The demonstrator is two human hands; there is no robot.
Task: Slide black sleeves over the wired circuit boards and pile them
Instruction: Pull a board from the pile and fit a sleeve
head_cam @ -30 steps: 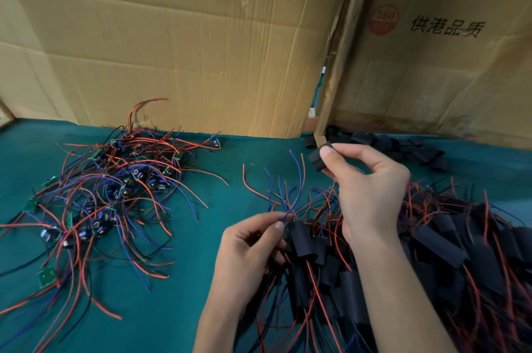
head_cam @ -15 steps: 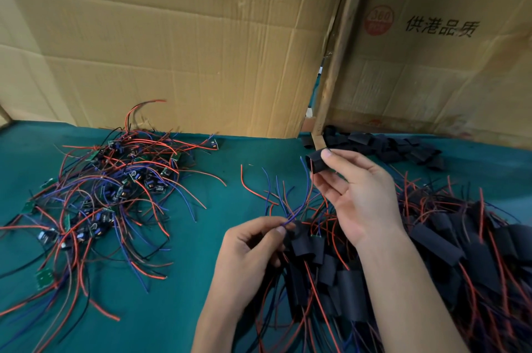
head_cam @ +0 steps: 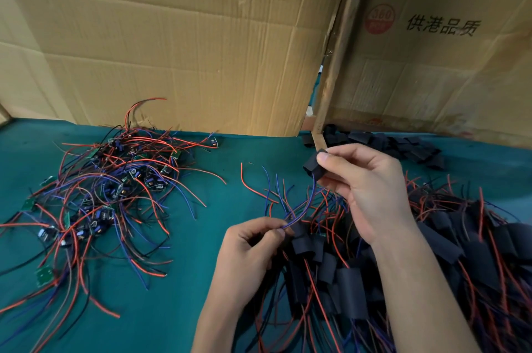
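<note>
Now right hand pinching short black tube sleeve at 1 o'clock, blue-red wire pair running down toward 7 into left hand, fingers curling around wire ends; sleeved pile lying at 4.

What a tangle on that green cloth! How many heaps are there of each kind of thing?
Heap of bare wired circuit boards: 1
Heap of boards already in black sleeves: 1
Heap of empty black sleeves: 1
Total: 3 heaps
</note>
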